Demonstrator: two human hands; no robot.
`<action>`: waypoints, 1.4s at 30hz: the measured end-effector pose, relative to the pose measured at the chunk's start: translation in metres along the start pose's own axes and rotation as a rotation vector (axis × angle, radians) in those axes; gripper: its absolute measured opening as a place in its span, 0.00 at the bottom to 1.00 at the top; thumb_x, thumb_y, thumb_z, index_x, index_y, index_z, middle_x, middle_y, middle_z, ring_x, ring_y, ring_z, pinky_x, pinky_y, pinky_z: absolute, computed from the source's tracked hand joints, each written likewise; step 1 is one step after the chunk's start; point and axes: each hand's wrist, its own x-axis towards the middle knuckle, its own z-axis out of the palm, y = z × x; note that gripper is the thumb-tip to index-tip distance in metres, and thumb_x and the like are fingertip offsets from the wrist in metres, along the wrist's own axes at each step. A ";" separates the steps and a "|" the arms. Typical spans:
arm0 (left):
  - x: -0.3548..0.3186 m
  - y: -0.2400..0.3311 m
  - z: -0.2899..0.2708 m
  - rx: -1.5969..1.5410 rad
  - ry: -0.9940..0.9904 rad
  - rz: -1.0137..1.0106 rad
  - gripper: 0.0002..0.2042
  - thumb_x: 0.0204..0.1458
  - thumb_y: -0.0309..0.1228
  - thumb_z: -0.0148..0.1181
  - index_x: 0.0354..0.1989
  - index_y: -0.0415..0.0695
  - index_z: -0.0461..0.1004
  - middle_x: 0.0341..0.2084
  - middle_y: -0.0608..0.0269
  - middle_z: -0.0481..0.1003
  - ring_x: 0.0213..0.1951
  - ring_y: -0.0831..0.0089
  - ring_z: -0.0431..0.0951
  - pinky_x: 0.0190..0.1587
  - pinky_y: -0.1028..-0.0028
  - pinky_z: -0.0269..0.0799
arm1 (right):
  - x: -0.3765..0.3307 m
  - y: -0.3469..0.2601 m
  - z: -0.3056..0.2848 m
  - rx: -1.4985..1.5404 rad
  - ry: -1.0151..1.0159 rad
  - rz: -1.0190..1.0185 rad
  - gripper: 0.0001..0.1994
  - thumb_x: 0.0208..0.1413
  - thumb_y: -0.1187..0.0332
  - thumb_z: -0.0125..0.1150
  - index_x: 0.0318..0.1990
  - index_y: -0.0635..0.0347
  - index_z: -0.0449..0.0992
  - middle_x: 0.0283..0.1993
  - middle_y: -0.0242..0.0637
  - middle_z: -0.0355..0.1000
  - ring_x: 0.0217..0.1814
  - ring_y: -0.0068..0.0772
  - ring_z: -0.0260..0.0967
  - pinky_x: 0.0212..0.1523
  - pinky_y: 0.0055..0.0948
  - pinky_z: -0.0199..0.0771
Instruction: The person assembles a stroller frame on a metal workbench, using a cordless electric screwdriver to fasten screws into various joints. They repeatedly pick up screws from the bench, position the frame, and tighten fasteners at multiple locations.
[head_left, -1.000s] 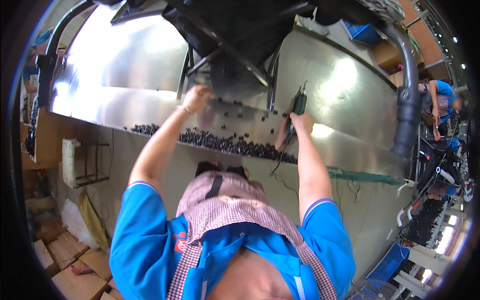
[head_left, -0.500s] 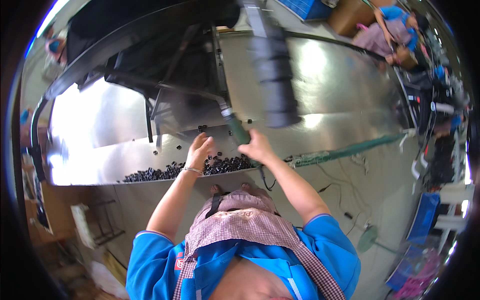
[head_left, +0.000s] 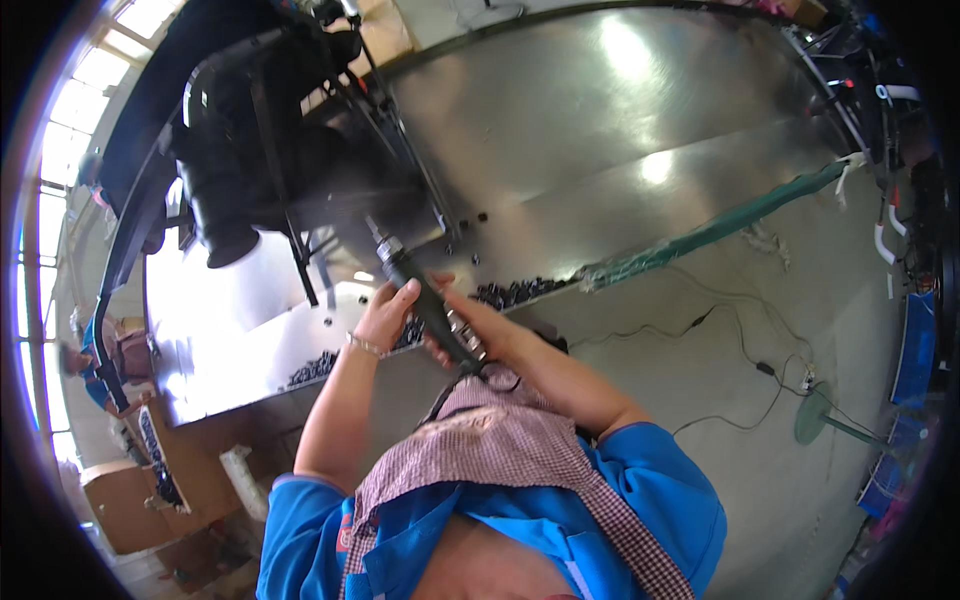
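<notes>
An electric screwdriver (head_left: 425, 305), dark with a metal nose and a bit pointing up and left, is held above the table's near edge. My left hand (head_left: 388, 315) is closed round its body, thumb on top. On its other side my right hand (head_left: 470, 315) lies against it, fingers curled behind the tool and partly hidden. Shiny metal (head_left: 465, 335) shows beside the right palm; its kind is unclear. Just beyond the bit stands a black tube frame with dark fabric (head_left: 290, 150), tilted over the table. Small black parts (head_left: 520, 292) lie heaped along the near edge.
The metal-topped table (head_left: 600, 150) has a green wrapped strip (head_left: 720, 232) along its right near edge. Cables (head_left: 715, 310) trail over the floor near a round green base (head_left: 812, 420). Another person (head_left: 105, 360) is at the far left beside cardboard boxes (head_left: 130, 505).
The screwdriver has swung to point up and left, and my left hand has closed on it. The black frame has shifted left in view. My head view has turned.
</notes>
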 end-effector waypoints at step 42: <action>0.014 0.013 -0.032 -0.512 -0.009 0.221 0.05 0.65 0.29 0.48 0.37 0.42 0.69 0.40 0.53 0.77 0.47 0.53 0.79 0.53 0.55 0.76 | -0.102 -0.029 0.060 -1.358 0.414 -0.413 0.31 0.56 0.61 0.67 0.64 0.59 0.64 0.36 0.33 0.73 0.31 0.20 0.68 0.36 0.24 0.72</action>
